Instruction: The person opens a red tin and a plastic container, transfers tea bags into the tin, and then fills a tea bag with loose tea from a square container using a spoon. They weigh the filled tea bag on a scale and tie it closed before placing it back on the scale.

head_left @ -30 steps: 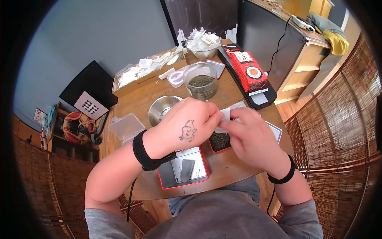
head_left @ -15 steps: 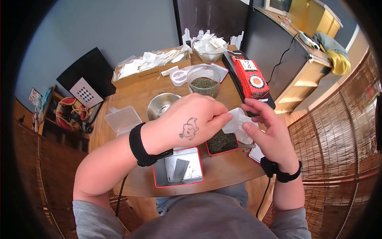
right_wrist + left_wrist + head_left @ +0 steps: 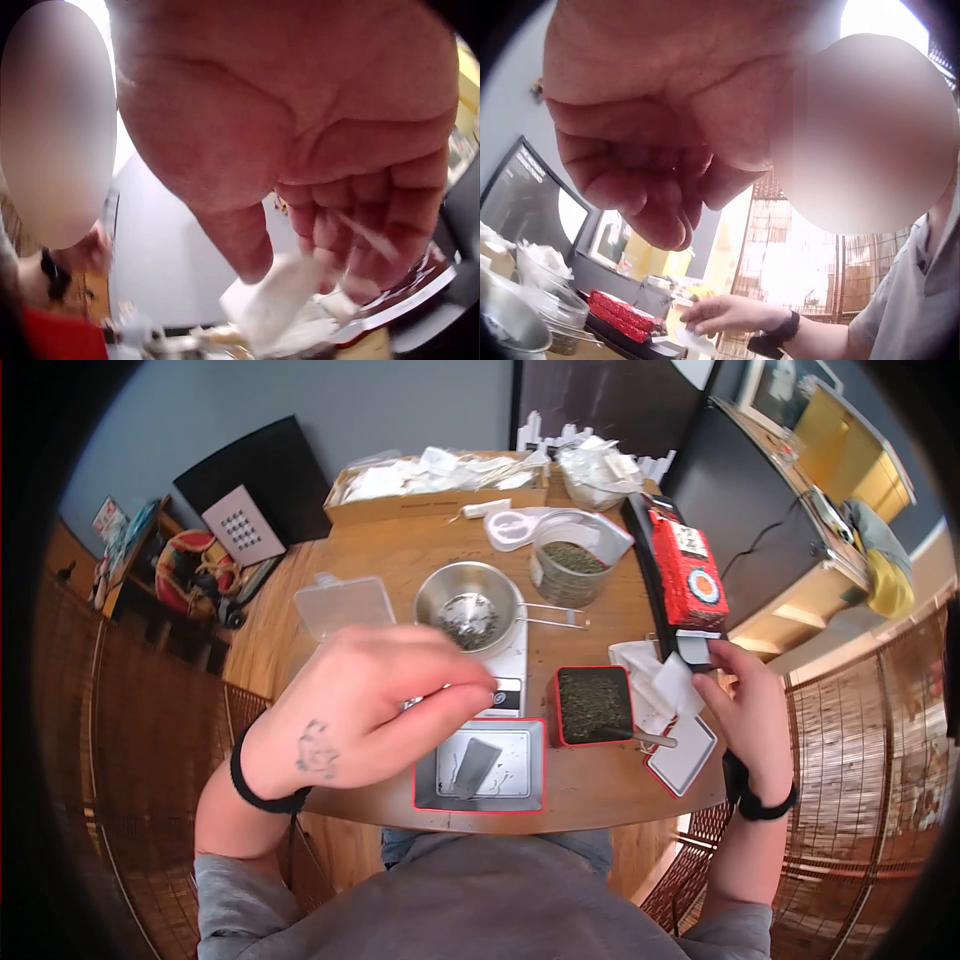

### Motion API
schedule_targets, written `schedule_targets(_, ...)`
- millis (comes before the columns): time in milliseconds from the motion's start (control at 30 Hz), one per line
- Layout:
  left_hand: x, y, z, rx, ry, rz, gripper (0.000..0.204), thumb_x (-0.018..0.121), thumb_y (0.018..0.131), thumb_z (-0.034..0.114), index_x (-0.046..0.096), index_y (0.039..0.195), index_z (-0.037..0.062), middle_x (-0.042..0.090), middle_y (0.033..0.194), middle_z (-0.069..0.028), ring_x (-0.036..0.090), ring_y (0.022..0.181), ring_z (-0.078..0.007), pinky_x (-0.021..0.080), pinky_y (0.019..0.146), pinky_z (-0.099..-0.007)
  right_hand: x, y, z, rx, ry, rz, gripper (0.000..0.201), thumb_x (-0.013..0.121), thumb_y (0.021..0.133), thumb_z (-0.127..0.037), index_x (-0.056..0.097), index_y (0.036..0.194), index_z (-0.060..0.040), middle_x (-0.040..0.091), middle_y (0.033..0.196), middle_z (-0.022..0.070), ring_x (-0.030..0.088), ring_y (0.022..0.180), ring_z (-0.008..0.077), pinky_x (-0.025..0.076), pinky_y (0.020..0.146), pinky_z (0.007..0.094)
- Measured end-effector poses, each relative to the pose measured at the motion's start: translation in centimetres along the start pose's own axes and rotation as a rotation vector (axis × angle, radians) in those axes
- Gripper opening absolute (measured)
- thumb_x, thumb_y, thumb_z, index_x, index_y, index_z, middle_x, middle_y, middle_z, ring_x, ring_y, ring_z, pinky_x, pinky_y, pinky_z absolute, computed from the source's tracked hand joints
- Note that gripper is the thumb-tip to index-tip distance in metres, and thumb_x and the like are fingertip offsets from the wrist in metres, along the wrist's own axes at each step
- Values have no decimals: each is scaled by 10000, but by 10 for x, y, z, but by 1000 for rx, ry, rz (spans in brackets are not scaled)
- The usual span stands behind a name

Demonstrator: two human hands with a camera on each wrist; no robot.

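My left hand (image 3: 355,695) hovers over the table's left half, overlapping the scale (image 3: 518,672) and the grey inside of a red-rimmed tin (image 3: 530,760). Its fingers hang loosely curled in the left wrist view (image 3: 637,180), and nothing shows between them. With thumb and fingers my right hand (image 3: 748,710) holds a thin white tea bag (image 3: 682,686) at the table's right side; the right wrist view shows the tea bag (image 3: 277,300) blurred below the thumb. More white tea bags (image 3: 645,682) lie beside it. A second red-rimmed tin (image 3: 592,705) holds dark tea leaves and a spoon (image 3: 655,740).
On the scale stands a steel cup (image 3: 468,575) with some leaves inside. Behind are a glass jar of leaves (image 3: 568,580), a cardboard box of white bags (image 3: 440,503), a filled bowl (image 3: 600,490) and a red package (image 3: 690,575). A clear lidded box (image 3: 345,608) sits left.
My hands, earlier together over the leaf-filled tin at the white tea bag, have parted. The left has moved left and let go; the right has moved right with the bag. The head view has shifted.
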State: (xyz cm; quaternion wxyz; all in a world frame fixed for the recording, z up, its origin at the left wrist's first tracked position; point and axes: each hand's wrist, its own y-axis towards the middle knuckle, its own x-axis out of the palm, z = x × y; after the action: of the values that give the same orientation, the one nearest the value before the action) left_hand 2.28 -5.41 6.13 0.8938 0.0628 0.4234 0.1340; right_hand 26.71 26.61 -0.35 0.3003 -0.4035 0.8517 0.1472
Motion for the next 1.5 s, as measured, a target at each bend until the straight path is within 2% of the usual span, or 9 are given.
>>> schedule_targets(67, 5, -34, -9, -69, -60, 48, 269, 759, 932, 146, 741, 1137, -27, 753, 1007, -169, 729, 954, -331, 567, 831, -408, 11, -13, -6, -363, -459, 239, 348, 792, 906, -91, 713, 1224, 25, 764, 1045, 133, 720, 898, 246, 557, 810, 340)
schedule_targets(100, 12, -50, -14, -71, -85, 128, 335, 794, 902, 176, 740, 1159, -31, 747, 1066, -180, 725, 999, -340, 564, 868, -411, 15, -26, -22, -295, -315, 188, 314, 794, 876, -80, 736, 1174, -2, 756, 1052, 159, 713, 901, 317, 555, 824, 377)
schedule_targets(267, 59, -107, -29, -146, -86, 221, 867, 966, 750, 308, 582, 1472, 18, 569, 1468, -218, 603, 1307, -392, 524, 1048, -432, 35, -41, -86, -550, -248, -253, 283, 758, 829, -54, 761, 1112, -53, 760, 1069, 124, 730, 947, 296, 570, 807, 380)
schedule_targets(400, 85, -131, -40, -188, -166, 285, 966, 965, 753, 315, 494, 1546, 26, 492, 1551, -233, 558, 1365, -414, 495, 1103, -457, 76, -25, -143, -898, -465, -715, 248, 724, 809, -80, 759, 1054, -60, 716, 1185, 91, 724, 1007, 279, 602, 806, 389)
schedule_targets(700, 113, -116, -45, -161, -241, 320, 953, 917, 793, 297, 434, 1567, 21, 442, 1572, -254, 501, 1414, -446, 457, 1159, -493, 166, 6, -179, -935, -1149, -1369, 137, 673, 885, -165, 773, 922, -78, 733, 1050, 96, 729, 923, 257, 599, 737, 368)
schedule_targets(800, 130, -109, -47, -166, -205, 415, 902, 901, 788, 309, 474, 1531, 29, 451, 1565, -248, 517, 1404, -425, 466, 1138, -492, 169, 10, -161, -1162, -936, -1308, 197, 673, 924, -231, 772, 884, -65, 737, 924, 88, 740, 847, 263, 602, 697, 377)
schedule_targets(1167, 132, -111, -51, -133, -179, 473, 786, 863, 810, 291, 536, 1487, 62, 496, 1543, -205, 545, 1395, -370, 476, 1098, -475, 181, 0, -161, -1097, -1035, -1210, 274, 673, 914, -268, 763, 970, -15, 719, 936, 177, 726, 863, 317, 607, 681, 395)
schedule_targets(1233, 129, -113, -50, -130, -183, 459, 788, 865, 805, 286, 536, 1486, 63, 499, 1535, -203, 544, 1392, -372, 476, 1099, -481, 179, 2, -169, -1069, -1173, -1342, 273, 658, 939, -257, 782, 1051, -41, 744, 1033, 89, 736, 865, 253, 605, 660, 345)
schedule_targets(1500, 112, -118, -51, -185, -151, 381, 884, 916, 742, 265, 519, 1500, 47, 490, 1524, -208, 533, 1375, -409, 480, 1107, -501, 154, 5, -181, -1101, -889, -1213, 347, 632, 917, -142, 693, 1239, -29, 612, 1259, 92, 655, 1044, 260, 577, 851, 353)
